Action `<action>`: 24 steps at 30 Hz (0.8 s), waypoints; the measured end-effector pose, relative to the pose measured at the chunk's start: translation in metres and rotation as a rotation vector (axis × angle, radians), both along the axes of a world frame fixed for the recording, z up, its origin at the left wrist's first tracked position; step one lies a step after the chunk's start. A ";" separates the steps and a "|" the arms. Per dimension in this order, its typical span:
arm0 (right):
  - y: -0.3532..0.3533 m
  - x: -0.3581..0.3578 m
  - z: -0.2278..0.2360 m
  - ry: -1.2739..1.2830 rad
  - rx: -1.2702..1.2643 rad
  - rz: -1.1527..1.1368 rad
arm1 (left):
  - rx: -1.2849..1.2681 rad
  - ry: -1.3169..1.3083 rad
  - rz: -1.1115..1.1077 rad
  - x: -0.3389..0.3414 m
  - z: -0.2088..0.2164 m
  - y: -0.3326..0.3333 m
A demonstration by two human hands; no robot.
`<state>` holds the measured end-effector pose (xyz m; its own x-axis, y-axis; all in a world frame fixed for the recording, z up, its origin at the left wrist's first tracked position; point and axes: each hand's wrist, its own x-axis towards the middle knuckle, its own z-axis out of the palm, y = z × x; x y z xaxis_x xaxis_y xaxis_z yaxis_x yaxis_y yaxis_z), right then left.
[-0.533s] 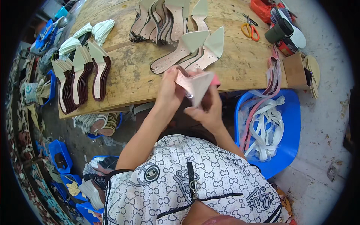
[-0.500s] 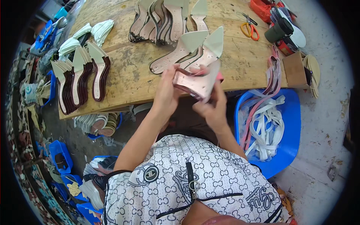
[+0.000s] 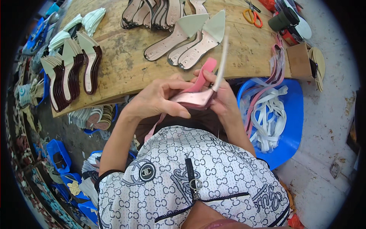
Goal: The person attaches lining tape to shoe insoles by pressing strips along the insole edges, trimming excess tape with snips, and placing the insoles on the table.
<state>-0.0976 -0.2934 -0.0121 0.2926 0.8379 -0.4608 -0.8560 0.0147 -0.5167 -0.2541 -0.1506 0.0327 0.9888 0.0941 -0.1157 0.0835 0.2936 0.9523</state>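
Both my hands hold one pink metallic pointed shoe insole (image 3: 192, 98) edge-on above my lap, just in front of the wooden table's near edge. My left hand (image 3: 156, 100) pinches its lower side, thumb along the edge. My right hand (image 3: 221, 100) grips the other side and also holds a pink strap (image 3: 201, 77) that rises over the insole; a strap end hangs down below my left hand. The insole's pale pointed toe (image 3: 222, 57) sticks up toward the table.
On the wooden table (image 3: 126, 68) lie three more pointed insoles (image 3: 190, 38), a stack further back (image 3: 152, 13), and dark brown ones at left (image 3: 76, 68). Orange scissors (image 3: 252, 16) sit at far right. A blue bin (image 3: 293, 114) of white and pink straps stands right.
The insole has turned from facing flat toward me to edge-on, and a pink strap now stands over it in my right hand. Both hands came a little nearer my body.
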 end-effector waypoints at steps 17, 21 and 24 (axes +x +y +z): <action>-0.022 -0.015 0.025 -0.351 0.122 -0.146 | 0.953 0.024 0.149 0.045 0.023 -0.030; -0.026 0.010 0.013 -0.416 -0.047 -0.279 | 0.622 0.169 -0.022 0.053 0.035 -0.036; -0.036 0.013 -0.024 -0.359 -0.026 -0.326 | 0.565 0.252 -0.072 0.055 0.031 -0.040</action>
<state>-0.0844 -0.3294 -0.0359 0.6823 0.6657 -0.3023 -0.5764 0.2353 -0.7826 -0.1991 -0.1905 0.0641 0.9439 0.1427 -0.2979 0.3264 -0.2648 0.9074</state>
